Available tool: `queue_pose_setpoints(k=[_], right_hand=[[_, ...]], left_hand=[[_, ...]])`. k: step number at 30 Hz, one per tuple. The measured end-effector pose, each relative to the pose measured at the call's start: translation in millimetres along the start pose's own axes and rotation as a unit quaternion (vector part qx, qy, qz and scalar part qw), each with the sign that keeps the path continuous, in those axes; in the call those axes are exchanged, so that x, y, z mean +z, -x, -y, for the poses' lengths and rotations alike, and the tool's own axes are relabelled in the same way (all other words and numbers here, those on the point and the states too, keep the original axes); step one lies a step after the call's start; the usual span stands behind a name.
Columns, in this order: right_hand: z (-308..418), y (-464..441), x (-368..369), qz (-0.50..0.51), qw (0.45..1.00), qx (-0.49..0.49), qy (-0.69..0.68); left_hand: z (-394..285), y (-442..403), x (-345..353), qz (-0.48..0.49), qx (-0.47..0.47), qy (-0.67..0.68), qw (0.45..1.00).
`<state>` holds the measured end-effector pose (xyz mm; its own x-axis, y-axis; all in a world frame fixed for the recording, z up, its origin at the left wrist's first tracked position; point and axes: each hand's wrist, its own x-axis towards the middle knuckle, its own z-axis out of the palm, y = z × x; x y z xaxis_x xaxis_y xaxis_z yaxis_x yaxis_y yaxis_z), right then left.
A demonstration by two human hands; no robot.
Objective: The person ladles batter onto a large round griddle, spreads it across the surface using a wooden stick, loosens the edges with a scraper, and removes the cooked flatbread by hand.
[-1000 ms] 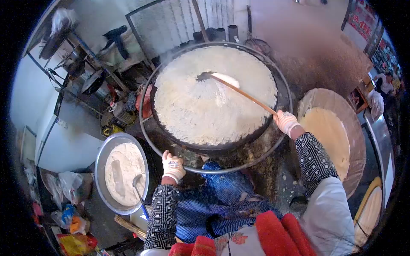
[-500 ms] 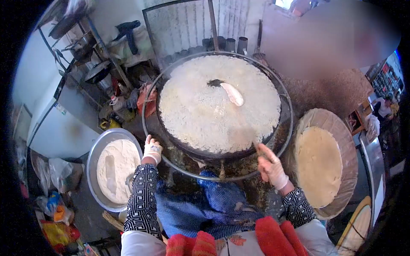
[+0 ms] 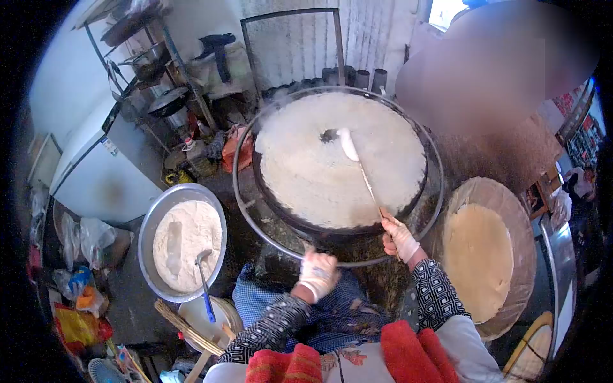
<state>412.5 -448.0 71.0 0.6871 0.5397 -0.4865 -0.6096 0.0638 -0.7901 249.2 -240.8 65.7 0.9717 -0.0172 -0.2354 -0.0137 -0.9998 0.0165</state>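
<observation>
A wide round griddle (image 3: 325, 228) is covered by a thin pale layer of batter (image 3: 319, 172), with a dark bare patch near its middle. My right hand (image 3: 400, 238), gloved, is closed round the handle of a long thin tool (image 3: 367, 183). The tool reaches over the batter to a white lump (image 3: 348, 144) beside the dark patch. My left hand (image 3: 318, 273), also gloved, is closed at the front of the metal ring (image 3: 249, 222) around the griddle; motion blur hides whether it grips the ring.
At left stands a metal basin (image 3: 148, 255) of pale batter with a blue-handled ladle (image 3: 205, 290). A lined tub (image 3: 525, 268) of yellowish batter is at right. Behind are a shelf rack, pots and a wall. A blurred shape covers the upper right.
My left hand has moved right along the ring's front. My right hand has turned the tool from lying across the griddle to pointing away from me, beside the white lump.
</observation>
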Motion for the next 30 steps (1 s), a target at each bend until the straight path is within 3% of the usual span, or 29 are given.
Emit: queue_pose_setpoints(k=[1, 3, 5, 7, 10, 11, 13, 15, 17, 19, 23, 25, 27, 28, 30], right_hand=[[-1.8, -1.0, 3.4, -0.004, 1.000, 0.011, 0.000], [-0.4, 2.2, 12.5, -0.003, 1.000, 0.009, 0.005], [-4.2, 3.3, 17.5, 0.011, 1.000, -0.003, 0.013], [-12.6, 4.6, 27.0, 0.007, 1.000, -0.012, 0.026], [-28.7, 4.3, 45.3, -0.006, 0.999, -0.028, 0.035], [-34.7, 5.8, 51.8, -0.011, 0.999, -0.033, 0.036], [-48.5, 3.3, 69.7, -0.016, 0.996, -0.078, 0.042], [-58.9, 17.3, 87.3, -0.017, 0.998, -0.062, 0.023], [-70.6, 21.7, 96.8, 0.032, 0.996, -0.043, -0.065], [-70.1, 28.6, 94.9, 0.091, 0.966, 0.008, -0.241], [-77.2, 73.9, 110.3, -0.018, 0.972, -0.086, -0.218], [-87.4, 91.3, 109.7, -0.077, 0.966, -0.160, -0.188], [-102.5, 93.7, 99.1, -0.102, 0.971, -0.132, -0.172], [-116.5, 86.5, 89.9, -0.103, 0.975, -0.117, -0.157], [-120.3, 88.4, 85.0, -0.076, 0.984, -0.090, -0.137]], left_hand=[[-13.2, 7.7, 28.1, -0.135, 0.060, 0.026, 0.989], [-35.1, 45.3, -0.1, -0.179, 0.145, 0.083, 0.970], [-27.7, 74.7, -29.3, -0.205, 0.128, 0.188, 0.952], [6.3, 105.8, -62.6, -0.230, 0.037, 0.190, 0.954], [91.5, 153.6, -26.5, -0.396, -0.123, 0.178, 0.892], [131.2, 173.9, 10.6, -0.360, -0.208, 0.127, 0.901], [167.4, 210.2, 43.1, -0.155, -0.446, 0.008, 0.882], [190.1, 234.3, 69.9, 0.055, -0.559, 0.006, 0.827], [239.8, 253.5, 141.4, 0.119, -0.605, 0.160, 0.771], [228.9, 261.4, 143.2, 0.092, -0.626, 0.159, 0.758], [209.7, 274.0, 156.0, -0.013, -0.617, 0.200, 0.761], [203.7, 294.0, 177.4, -0.126, -0.599, 0.272, 0.743], [196.9, 304.6, 194.9, -0.234, -0.567, 0.344, 0.711], [166.3, 300.3, 159.4, -0.289, -0.557, 0.317, 0.711], [170.4, 308.5, 198.5, -0.376, -0.555, 0.360, 0.649]])
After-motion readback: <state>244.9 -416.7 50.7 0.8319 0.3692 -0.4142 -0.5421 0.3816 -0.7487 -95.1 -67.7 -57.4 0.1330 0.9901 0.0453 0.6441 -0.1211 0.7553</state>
